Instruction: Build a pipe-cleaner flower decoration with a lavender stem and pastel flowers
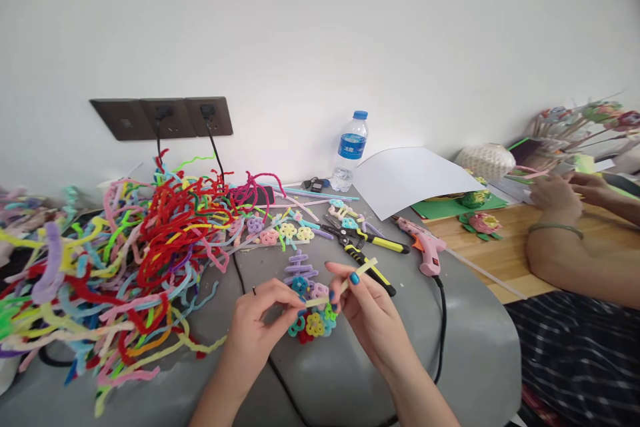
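Between my two hands runs a short pale-yellow pipe cleaner (345, 287). My left hand (265, 317) pinches its left end. The fingers of my right hand (370, 317) close on it further right, and its tip sticks out past them. Just below lies a cluster of pipe-cleaner flowers in yellow, blue, pink and red (315, 324), partly hidden by my hands. A purple piece of stacked loops (299, 265) sits behind it. Yellow-and-black pliers (367, 247) lie open beyond my right hand.
A big tangle of coloured pipe cleaners (175, 240) covers the left. A pink glue gun (425, 247) with a black cord stands right, near a white sheet (410, 177) and a water bottle (353, 150). At far right, a co-worker's hands (557, 197) work over a wooden table (505, 257).
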The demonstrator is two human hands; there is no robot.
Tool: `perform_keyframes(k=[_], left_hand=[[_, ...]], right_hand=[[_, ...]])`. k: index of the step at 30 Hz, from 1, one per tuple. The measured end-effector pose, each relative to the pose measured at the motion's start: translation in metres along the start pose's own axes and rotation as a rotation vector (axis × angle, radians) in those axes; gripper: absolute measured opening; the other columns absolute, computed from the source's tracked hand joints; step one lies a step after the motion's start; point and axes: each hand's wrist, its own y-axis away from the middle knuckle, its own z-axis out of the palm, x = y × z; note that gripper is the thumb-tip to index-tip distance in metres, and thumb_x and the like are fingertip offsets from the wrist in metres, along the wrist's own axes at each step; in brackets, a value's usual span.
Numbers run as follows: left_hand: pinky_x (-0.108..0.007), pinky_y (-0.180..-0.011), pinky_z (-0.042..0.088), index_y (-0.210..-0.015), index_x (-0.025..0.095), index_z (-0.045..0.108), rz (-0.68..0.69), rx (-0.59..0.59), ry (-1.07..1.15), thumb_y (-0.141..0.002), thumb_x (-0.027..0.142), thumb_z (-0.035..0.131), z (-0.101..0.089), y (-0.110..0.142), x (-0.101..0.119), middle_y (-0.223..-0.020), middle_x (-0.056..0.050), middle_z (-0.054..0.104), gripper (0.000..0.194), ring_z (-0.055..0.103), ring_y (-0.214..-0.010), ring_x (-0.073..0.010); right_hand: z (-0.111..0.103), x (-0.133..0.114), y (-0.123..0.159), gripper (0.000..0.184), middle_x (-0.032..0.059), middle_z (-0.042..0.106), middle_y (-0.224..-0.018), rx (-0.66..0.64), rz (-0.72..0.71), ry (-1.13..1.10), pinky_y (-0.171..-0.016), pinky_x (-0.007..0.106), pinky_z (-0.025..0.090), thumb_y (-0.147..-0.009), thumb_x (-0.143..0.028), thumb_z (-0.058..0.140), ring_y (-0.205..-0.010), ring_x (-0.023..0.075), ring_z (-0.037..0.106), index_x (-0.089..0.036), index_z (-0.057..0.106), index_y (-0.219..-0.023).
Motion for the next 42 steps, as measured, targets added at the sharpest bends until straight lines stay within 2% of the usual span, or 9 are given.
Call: perform_keyframes(k=[3,8,14,19,23,27,32,37,42], left_hand=[[-0.019,-0.064,0.053,-0.079,0.022,0.072,-0.001,-0.043,-0.053,-0.087,0.013,0.068,-0.001,-0.001,0.003,-0.074,-0.001,0.072,0.013,0.069,-0.068,-0.0142],[-0.018,-0.067,0.056,-0.085,0.023,0.070,-0.081,-0.066,-0.014,-0.085,0.016,0.071,0.000,-0.006,0.007,-0.078,0.001,0.074,0.007,0.072,-0.070,-0.0132],[-0.020,-0.071,0.060,-0.110,0.025,0.075,-0.160,-0.043,0.099,-0.082,0.019,0.076,0.001,-0.006,0.011,-0.078,0.001,0.076,0.029,0.075,-0.073,-0.0151],[-0.020,-0.064,0.056,-0.085,0.023,0.081,-0.161,-0.094,0.072,-0.083,0.021,0.076,-0.001,-0.005,0.015,-0.076,-0.003,0.075,0.005,0.071,-0.069,-0.0163],[-0.022,-0.063,0.053,-0.079,0.022,0.078,-0.179,-0.143,0.120,-0.083,0.020,0.075,-0.003,-0.005,0.014,-0.073,-0.003,0.072,0.006,0.067,-0.067,-0.0160],[-0.023,-0.061,0.051,-0.073,0.020,0.075,-0.215,-0.145,0.156,-0.083,0.029,0.077,-0.005,-0.005,0.010,-0.072,-0.004,0.068,0.014,0.064,-0.068,-0.0165],[-0.020,-0.050,0.047,-0.067,0.017,0.067,-0.331,0.000,0.397,-0.079,0.044,0.083,0.000,-0.002,0.002,-0.066,0.001,0.057,0.033,0.057,-0.057,-0.0115],[-0.019,-0.051,0.050,-0.069,0.017,0.061,-0.473,0.037,0.607,-0.077,0.045,0.085,0.011,0.001,0.005,-0.069,0.003,0.055,0.038,0.063,-0.059,-0.0115],[-0.021,-0.052,0.052,-0.066,0.016,0.062,-0.496,0.018,0.607,-0.073,0.046,0.088,0.012,0.005,0.006,-0.068,0.000,0.060,0.041,0.066,-0.060,-0.0137]], right_hand=[[0.001,-0.003,0.004,0.055,-0.0026,0.047,-0.061,-0.024,-0.031,0.262,-0.057,0.028,0.038,-0.095,-0.066,0.057,-0.058,0.0147,0.041,-0.017,0.077,-0.111],[0.008,-0.016,0.013,0.056,-0.0032,0.032,-0.068,-0.192,-0.024,0.545,-0.057,0.027,0.026,-0.105,-0.061,0.039,-0.063,0.0137,0.026,-0.018,0.065,-0.079],[0.012,-0.025,0.016,0.054,0.0000,0.047,-0.067,-0.268,-0.034,0.555,-0.060,0.027,0.035,-0.102,-0.059,0.049,-0.066,0.0160,0.041,-0.019,0.064,-0.069],[0.012,-0.029,0.018,0.047,0.0028,0.059,-0.065,-0.292,-0.036,0.554,-0.066,0.028,0.046,-0.101,-0.055,0.054,-0.072,0.0203,0.055,-0.022,0.080,-0.080],[0.011,-0.029,0.018,0.044,0.0037,0.065,-0.068,-0.317,-0.026,0.583,-0.063,0.028,0.047,-0.101,-0.052,0.056,-0.070,0.0194,0.058,-0.022,0.083,-0.084],[0.007,-0.022,0.017,0.032,0.0046,0.069,-0.074,-0.246,-0.043,0.561,-0.058,0.026,0.048,-0.097,-0.047,0.063,-0.066,0.0179,0.058,-0.023,0.084,-0.096],[0.005,-0.021,0.017,0.025,0.0089,0.072,-0.104,-0.064,-0.275,0.609,-0.055,0.024,0.050,-0.092,-0.029,0.070,-0.070,0.0163,0.062,-0.026,0.077,-0.116],[0.010,-0.023,0.016,0.013,0.0044,0.077,-0.077,-0.073,-0.425,0.660,-0.060,0.027,0.057,-0.091,-0.029,0.074,-0.065,0.0185,0.069,-0.025,0.080,-0.103],[0.004,-0.020,0.015,0.017,0.0045,0.081,-0.074,-0.040,-0.334,0.648,-0.052,0.024,0.057,-0.090,-0.040,0.075,-0.057,0.0186,0.072,-0.026,0.084,-0.088]])
